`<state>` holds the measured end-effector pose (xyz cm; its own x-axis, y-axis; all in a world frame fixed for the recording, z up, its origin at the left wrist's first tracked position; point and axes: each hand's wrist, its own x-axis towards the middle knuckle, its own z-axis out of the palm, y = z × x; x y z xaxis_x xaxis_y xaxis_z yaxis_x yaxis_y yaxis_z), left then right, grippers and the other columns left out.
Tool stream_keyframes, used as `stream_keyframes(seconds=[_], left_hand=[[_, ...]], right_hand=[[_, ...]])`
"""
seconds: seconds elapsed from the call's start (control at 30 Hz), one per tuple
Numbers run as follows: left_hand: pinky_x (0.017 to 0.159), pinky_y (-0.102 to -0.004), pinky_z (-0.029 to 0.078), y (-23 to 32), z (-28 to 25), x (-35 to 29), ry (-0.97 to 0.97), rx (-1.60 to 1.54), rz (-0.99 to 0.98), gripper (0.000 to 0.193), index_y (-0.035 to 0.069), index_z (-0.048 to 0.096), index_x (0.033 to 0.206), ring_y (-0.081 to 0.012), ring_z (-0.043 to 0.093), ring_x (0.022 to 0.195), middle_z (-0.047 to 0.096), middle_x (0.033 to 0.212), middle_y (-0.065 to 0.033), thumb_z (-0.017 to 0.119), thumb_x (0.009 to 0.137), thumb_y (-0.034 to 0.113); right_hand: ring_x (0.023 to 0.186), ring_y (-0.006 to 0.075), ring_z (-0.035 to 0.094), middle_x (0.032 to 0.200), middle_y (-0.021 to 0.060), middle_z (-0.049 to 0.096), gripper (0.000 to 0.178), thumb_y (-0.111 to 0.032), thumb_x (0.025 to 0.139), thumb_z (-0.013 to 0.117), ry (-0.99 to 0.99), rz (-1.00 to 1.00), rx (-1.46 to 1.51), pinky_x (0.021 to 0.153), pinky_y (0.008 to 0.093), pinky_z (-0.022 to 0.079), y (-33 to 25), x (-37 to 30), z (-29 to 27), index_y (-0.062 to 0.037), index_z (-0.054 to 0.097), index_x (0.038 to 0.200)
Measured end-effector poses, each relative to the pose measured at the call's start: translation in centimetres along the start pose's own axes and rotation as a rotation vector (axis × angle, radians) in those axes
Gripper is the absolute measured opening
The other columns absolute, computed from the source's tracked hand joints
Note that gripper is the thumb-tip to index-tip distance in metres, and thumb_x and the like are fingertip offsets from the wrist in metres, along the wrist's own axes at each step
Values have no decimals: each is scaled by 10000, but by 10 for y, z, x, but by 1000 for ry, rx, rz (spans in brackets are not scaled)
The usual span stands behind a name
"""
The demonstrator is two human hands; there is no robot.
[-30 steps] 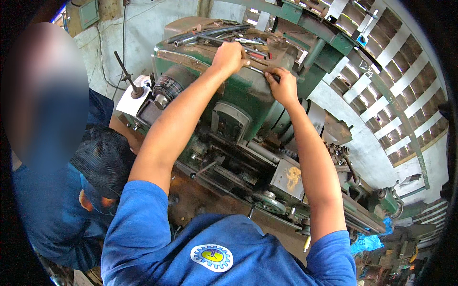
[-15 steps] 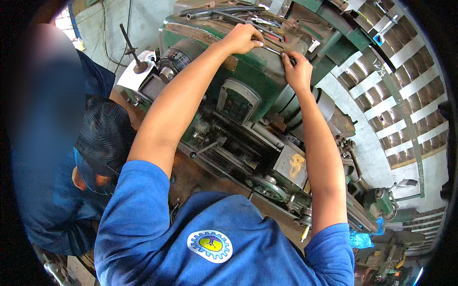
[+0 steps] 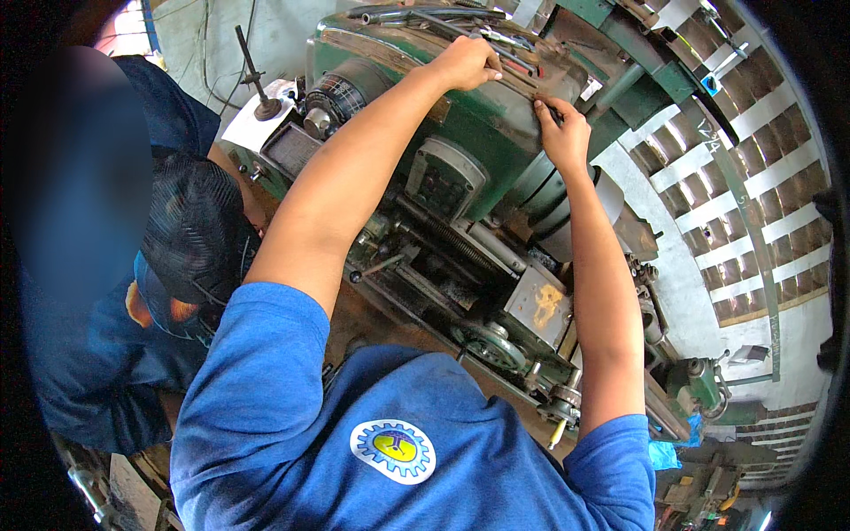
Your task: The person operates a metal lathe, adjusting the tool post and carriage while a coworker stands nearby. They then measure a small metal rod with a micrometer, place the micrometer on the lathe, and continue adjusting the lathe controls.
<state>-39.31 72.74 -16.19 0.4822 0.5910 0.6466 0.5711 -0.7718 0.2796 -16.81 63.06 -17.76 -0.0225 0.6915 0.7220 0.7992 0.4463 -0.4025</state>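
Observation:
Both of my hands are raised over the top of a green metal lathe [image 3: 496, 124]. My left hand [image 3: 467, 65] is closed, thumb and fingers pinched near one end of a thin rod-like tool [image 3: 519, 88]. My right hand [image 3: 564, 134] is closed around the tool's dark thicker end, which pokes out between the fingers. The exact kind of tool is too small to make out. Behind my left hand, hoses, rods and several small hand tools [image 3: 505, 40] lie on the lathe's top.
Left of me, a person in dark blue with a black cap [image 3: 199, 239] stays close to the lathe. A white sheet [image 3: 252, 124] lies under an upright threaded rod [image 3: 252, 75]. A handwheel [image 3: 496, 348] and carriage [image 3: 540, 301] stand below my arms; a patterned wall [image 3: 744, 203] is at right.
The lathe has shifted slightly right and down in the view. My hands stay over its top, with the rod-like tool still between them. The person at left has shifted slightly.

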Motion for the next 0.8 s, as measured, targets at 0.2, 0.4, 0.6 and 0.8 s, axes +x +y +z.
stream_keyframes(seconds=[0.2, 0.4, 0.6, 0.8], left_hand=[[854, -432, 565, -1, 5, 2, -12, 18, -24, 230, 100, 784, 1028, -339, 725, 945, 749, 964, -169, 773, 871, 269], [851, -440, 566, -2, 17, 8, 61, -25, -43, 194, 88, 781, 983, -332, 730, 941, 757, 957, -146, 785, 849, 229], [831, -435, 572, 4, 22, 8, 92, -33, -191, 168, 156, 801, 977, -314, 733, 920, 768, 940, -98, 810, 815, 201], [808, -442, 575, 0, 20, 9, 64, -57, -130, 157, 137, 807, 960, -308, 735, 903, 769, 911, -96, 815, 809, 183]], right_hand=[[984, 331, 726, 1054, 173, 748, 236, -238, 904, 720, -36, 57, -46, 896, 375, 539, -7, -2, -5, -68, 768, 1061], [988, 258, 741, 1022, 155, 769, 230, -256, 906, 741, -31, 96, -33, 921, 361, 535, 4, 2, 0, -103, 792, 1070], [908, 201, 725, 975, 149, 777, 249, -218, 904, 763, -61, 26, 99, 868, 336, 541, 19, 8, 5, -37, 786, 1073], [895, 191, 719, 986, 152, 775, 259, -216, 906, 773, -40, 17, 114, 868, 331, 541, 17, 3, 4, -23, 783, 1078]])
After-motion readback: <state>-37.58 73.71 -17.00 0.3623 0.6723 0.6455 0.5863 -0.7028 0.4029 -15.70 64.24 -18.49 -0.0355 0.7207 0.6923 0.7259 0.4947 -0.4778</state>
